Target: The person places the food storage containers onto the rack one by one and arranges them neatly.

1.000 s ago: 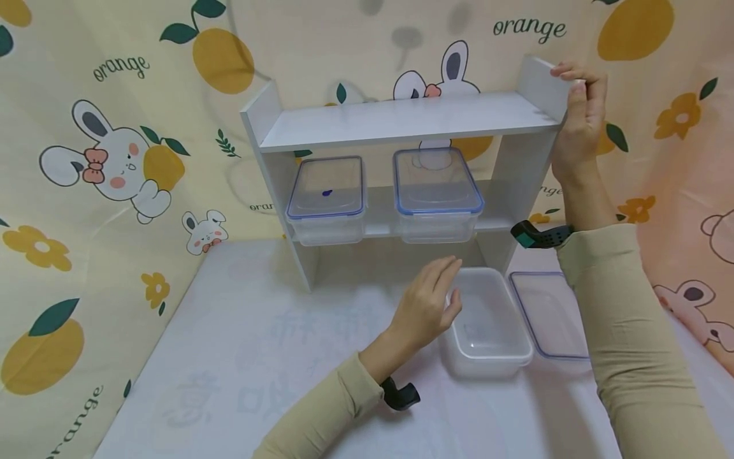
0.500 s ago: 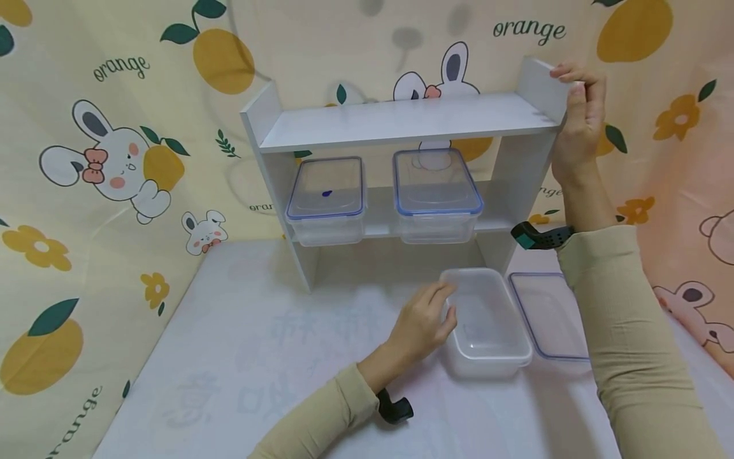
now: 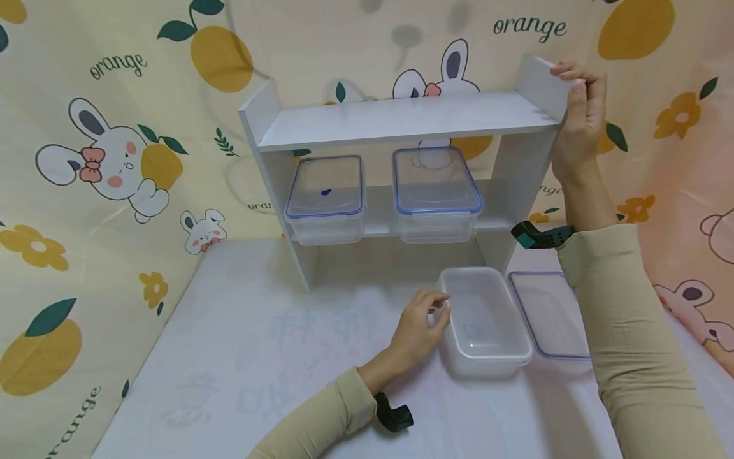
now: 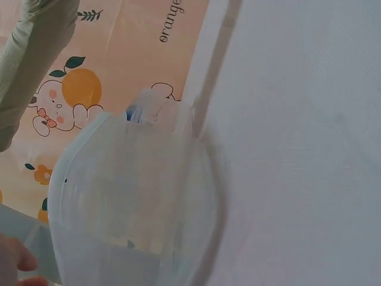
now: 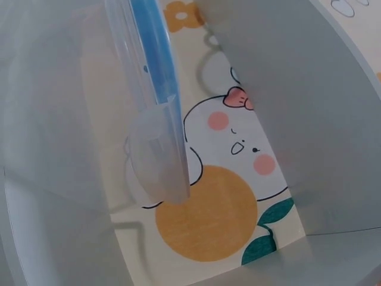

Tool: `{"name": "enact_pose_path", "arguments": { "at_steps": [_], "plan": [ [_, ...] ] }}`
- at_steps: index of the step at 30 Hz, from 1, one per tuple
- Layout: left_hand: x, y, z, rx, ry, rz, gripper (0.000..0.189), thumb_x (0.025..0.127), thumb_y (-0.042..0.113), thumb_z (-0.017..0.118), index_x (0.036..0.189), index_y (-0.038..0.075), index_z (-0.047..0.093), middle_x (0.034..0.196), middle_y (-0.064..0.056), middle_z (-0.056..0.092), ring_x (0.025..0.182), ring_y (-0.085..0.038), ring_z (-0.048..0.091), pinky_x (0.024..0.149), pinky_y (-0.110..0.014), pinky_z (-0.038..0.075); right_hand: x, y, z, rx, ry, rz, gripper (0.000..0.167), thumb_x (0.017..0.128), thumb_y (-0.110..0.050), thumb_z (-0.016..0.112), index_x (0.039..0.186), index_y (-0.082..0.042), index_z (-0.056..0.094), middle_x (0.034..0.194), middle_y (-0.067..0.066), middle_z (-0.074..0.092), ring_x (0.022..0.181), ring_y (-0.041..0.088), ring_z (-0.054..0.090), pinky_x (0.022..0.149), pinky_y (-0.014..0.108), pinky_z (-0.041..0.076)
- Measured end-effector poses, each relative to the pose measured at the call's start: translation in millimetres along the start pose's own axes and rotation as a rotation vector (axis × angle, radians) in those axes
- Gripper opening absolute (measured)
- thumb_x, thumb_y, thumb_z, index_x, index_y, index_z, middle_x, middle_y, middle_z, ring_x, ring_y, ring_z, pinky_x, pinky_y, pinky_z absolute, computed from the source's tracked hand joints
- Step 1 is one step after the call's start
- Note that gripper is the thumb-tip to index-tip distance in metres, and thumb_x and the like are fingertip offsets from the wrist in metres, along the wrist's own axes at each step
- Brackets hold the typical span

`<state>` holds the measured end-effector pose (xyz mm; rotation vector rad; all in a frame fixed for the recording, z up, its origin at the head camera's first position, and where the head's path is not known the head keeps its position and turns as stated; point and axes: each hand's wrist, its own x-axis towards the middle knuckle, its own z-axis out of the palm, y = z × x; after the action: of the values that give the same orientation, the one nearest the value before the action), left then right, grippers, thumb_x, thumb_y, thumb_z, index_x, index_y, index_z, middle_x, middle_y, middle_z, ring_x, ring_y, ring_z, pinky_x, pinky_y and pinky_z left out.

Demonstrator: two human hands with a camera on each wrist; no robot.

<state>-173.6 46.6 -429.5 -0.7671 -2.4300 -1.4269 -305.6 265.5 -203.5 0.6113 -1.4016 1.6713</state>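
Note:
My right hand [image 3: 580, 121] grips the upper right side panel of a white two-tier shelf [image 3: 410, 121], fingers over its edge and thumb in front. My left hand [image 3: 417, 326] is beside an uncovered clear plastic food container [image 3: 487, 312] on the table. Its fingers are loosely bent, fingertips right at the container's left rim. In the left wrist view, a thumb and finger show at the lower left, near the container's wall [image 4: 134, 202]. A clear lid with a blue seal [image 3: 547, 315] lies right of the container, partly behind my right forearm.
Two lidded food containers, one at left [image 3: 325, 201] and one at right [image 3: 438, 194], stand on the shelf's middle board, their fronts over its edge. A white cloth covers the table [image 3: 241, 357]. A patterned backdrop [image 3: 155, 38] rises behind the shelf.
My left hand has come down from above the open container to its left rim, and its fingers have bent more. The right hand keeps its grip on the shelf.

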Motion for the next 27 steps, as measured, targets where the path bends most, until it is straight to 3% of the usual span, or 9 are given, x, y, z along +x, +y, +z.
{"name": "enact_pose_path", "arguments": {
  "at_steps": [7, 16, 20, 27],
  "plan": [
    [-0.6, -7.5, 3.9, -0.227, -0.003, -0.174, 0.027, 0.090, 0.008, 0.061, 0.114, -0.005, 0.061, 0.112, -0.020, 0.062, 0.099, -0.030, 0.065, 0.084, -0.027, 0.058, -0.6, -2, 2, -0.004, -0.009, -0.019, 0.024, 0.099, -0.003, 0.030, 0.102, -0.012, 0.052, 0.112, -0.003, 0.057, 0.128, 0.017, 0.041, 0.117, 0.024, 0.019],
    [-2.7, -14.0, 8.8, -0.333, 0.001, -0.355, 0.038, 0.088, 0.014, 0.066, 0.120, -0.004, 0.058, 0.115, -0.021, 0.063, 0.099, -0.030, 0.065, 0.078, -0.016, 0.053, -1.5, -3, 3, -0.020, -0.005, -0.004, 0.024, 0.099, -0.004, 0.030, 0.102, -0.012, 0.052, 0.113, -0.003, 0.057, 0.129, 0.018, 0.040, 0.117, 0.024, 0.018],
    [-2.5, -14.0, 11.6, -0.396, -0.029, -0.460, 0.042, 0.089, 0.016, 0.064, 0.124, -0.007, 0.055, 0.111, -0.020, 0.063, 0.092, -0.022, 0.067, 0.075, -0.019, 0.056, -2.8, -8, 4, -0.030, -0.006, 0.002, 0.025, 0.099, -0.003, 0.029, 0.102, -0.012, 0.052, 0.113, -0.004, 0.057, 0.129, 0.017, 0.039, 0.117, 0.023, 0.018],
    [1.3, -9.7, 16.7, -0.634, -0.056, -0.732, 0.044, 0.092, 0.018, 0.061, 0.125, -0.009, 0.053, 0.104, -0.016, 0.068, 0.074, -0.007, 0.060, 0.074, -0.024, 0.058, -2.5, -9, 4, -0.029, -0.009, 0.003, 0.025, 0.099, -0.002, 0.029, 0.102, -0.012, 0.052, 0.112, -0.005, 0.057, 0.129, 0.018, 0.039, 0.116, 0.023, 0.018]
  ]
}}
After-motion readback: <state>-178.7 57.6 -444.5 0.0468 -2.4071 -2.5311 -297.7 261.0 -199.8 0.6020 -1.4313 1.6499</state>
